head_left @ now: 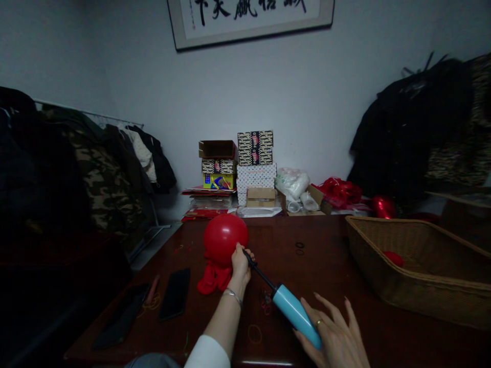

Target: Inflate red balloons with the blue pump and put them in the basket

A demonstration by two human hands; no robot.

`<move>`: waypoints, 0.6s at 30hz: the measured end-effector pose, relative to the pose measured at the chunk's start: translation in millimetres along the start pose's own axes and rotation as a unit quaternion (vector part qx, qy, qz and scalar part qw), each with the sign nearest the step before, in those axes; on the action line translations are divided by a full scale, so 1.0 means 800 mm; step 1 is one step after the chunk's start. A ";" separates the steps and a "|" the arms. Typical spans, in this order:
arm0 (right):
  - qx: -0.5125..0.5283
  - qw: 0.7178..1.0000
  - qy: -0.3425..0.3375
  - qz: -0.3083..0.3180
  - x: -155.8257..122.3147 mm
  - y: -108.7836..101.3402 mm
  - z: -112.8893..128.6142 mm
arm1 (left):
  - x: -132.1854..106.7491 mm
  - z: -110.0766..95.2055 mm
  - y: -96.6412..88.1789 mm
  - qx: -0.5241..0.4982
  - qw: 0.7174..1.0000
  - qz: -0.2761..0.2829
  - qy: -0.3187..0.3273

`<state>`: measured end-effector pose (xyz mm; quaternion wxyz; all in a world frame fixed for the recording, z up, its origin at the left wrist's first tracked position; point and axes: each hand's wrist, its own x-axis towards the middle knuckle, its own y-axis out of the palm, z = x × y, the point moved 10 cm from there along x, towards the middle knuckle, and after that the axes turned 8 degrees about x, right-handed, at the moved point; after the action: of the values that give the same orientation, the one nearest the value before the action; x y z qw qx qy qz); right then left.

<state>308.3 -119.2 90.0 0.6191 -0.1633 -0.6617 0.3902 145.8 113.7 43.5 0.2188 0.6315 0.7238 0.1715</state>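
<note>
A round, inflated red balloon [224,237] is at the far end of my left hand [241,263], whose closed fingers pinch its neck against the black tip of a hand pump. The light-blue barrel of the hand pump [296,314] slants down to the right, its black rod drawn out towards my left hand. At the barrel's lower end is my right hand [333,329], with thumb and index finger along its sides and the other fingers spread away. Limp red balloons [215,277] lie bunched under the inflated one. Fingers hide the balloon's mouth.
Small scissors [265,301] and a rubber band [254,335] lie near the pump. Left are a phone [174,295] and another dark flat object [121,317]. A wicker basket [383,278] containing a red balloon [394,258] stands right. Stacked boxes [256,176] line the back.
</note>
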 end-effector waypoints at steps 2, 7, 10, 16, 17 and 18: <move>-0.003 1.000 -0.001 -0.001 -0.001 -0.003 -0.001 | 0.000 0.000 0.001 -0.001 1.000 0.000 0.000; -0.002 1.000 0.016 -0.001 0.005 -0.004 -0.003 | 0.000 0.003 0.003 -0.003 1.000 -0.003 0.001; 0.003 1.000 0.029 0.004 0.012 0.000 -0.002 | -0.003 0.003 0.003 -0.001 1.000 -0.007 0.001; 0.019 0.998 0.053 0.021 0.025 0.013 0.002 | -0.014 0.010 0.010 -0.014 1.000 0.004 -0.015; 0.020 0.998 0.057 0.022 0.028 0.014 0.003 | -0.016 0.012 0.011 -0.013 1.000 0.005 -0.016; 0.021 0.998 0.061 0.023 0.031 0.016 0.004 | -0.017 0.014 0.012 -0.013 1.000 0.004 -0.018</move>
<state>297.5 -94.8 97.9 0.6525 -0.1886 -0.6106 0.4073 161.5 101.0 40.3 0.2387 0.6348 0.7148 0.1704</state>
